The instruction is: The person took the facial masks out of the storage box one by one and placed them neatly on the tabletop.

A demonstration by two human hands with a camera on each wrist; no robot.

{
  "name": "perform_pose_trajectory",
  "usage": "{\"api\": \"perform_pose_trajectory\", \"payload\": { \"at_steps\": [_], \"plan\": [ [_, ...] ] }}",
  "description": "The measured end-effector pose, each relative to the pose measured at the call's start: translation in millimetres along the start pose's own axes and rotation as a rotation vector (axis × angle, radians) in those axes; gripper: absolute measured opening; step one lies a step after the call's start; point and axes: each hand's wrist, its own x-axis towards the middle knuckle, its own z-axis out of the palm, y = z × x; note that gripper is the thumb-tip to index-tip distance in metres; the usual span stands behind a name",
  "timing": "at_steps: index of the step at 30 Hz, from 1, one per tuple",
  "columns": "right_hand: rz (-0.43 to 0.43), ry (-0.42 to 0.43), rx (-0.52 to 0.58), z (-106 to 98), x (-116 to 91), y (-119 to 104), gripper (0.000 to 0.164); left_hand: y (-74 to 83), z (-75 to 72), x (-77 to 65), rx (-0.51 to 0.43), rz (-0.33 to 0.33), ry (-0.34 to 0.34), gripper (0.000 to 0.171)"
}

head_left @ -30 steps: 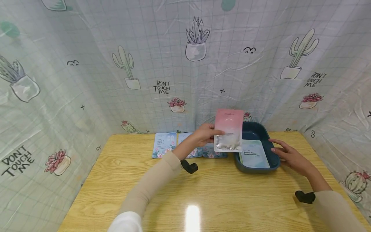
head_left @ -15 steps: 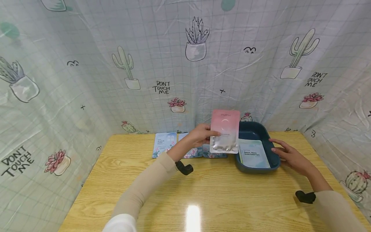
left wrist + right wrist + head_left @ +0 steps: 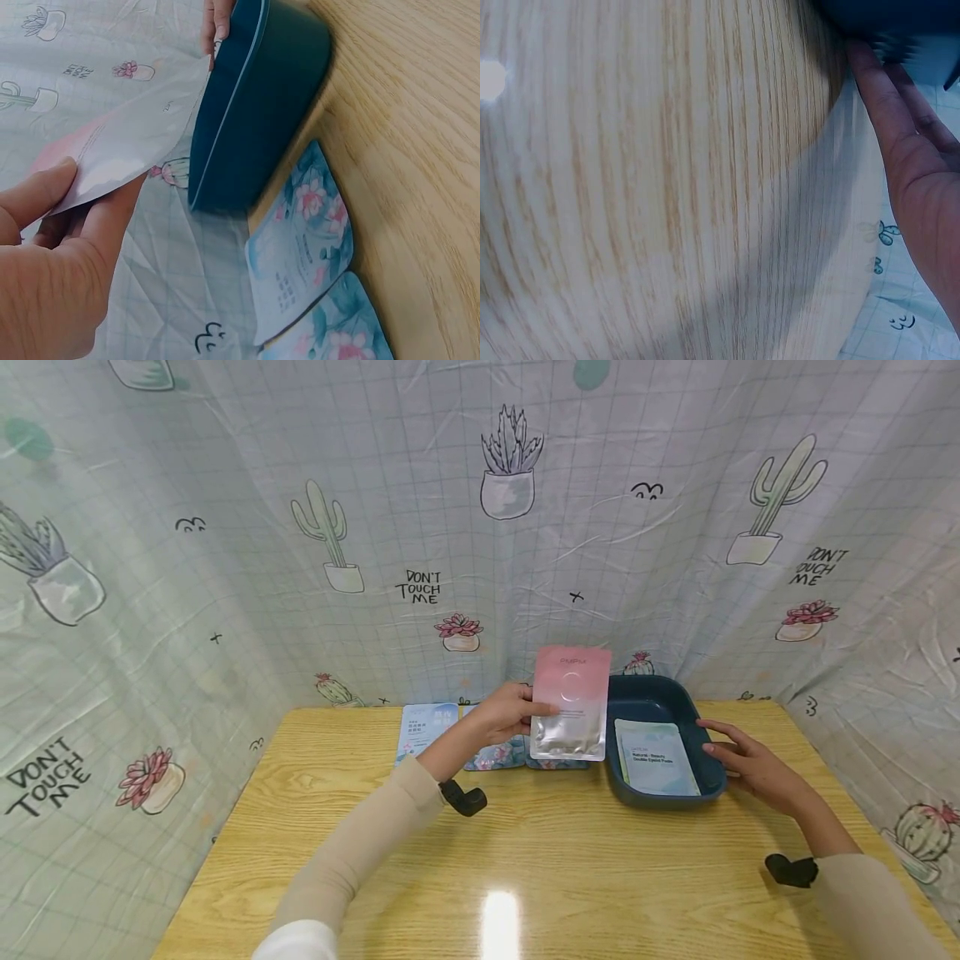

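Pink foil pouch [image 3: 572,697], held up in the left grip [image 3: 510,710]

Pouch: one, face toward the viewer, clear of the worktop [image 3: 600,877]; extends rightward from the left grip, which is clamped on its left edge, thumb in front, fingers behind. Right grip [image 3: 753,768]: digits apart, touching the outer side of the bin.
Risks, as judged: one-sided hold on slick foil could let the pouch pivot or slip; its free edge could catch the bin's rim if carried across; uneven pressure from the right grip could shift the bin.
Bin [image 3: 660,801]: one, dark blue, between both grips. Contents: pale lettered packet [image 3: 656,760], lying face up; whether others lie beneath cannot be told.
Also: floral pouches [image 3: 495,758], three, in a row behind the left grip, partly hidden.
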Motion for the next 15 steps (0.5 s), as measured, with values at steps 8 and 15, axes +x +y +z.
{"api": "perform_pose_trajectory", "payload": {
  "at_steps": [8,15],
  "plan": [
    [-0.001,0.004,0.004,0.0,1.1,1.1,0.058,1.2,-10.7,-11.2,0.049,-0.009,0.033,0.012],
    [-0.007,0.004,0.002,-0.7,1.6,3.7,0.057,2.9,-24.9,-22.7,0.088,-0.028,0.074,0.013]
  ]
}}
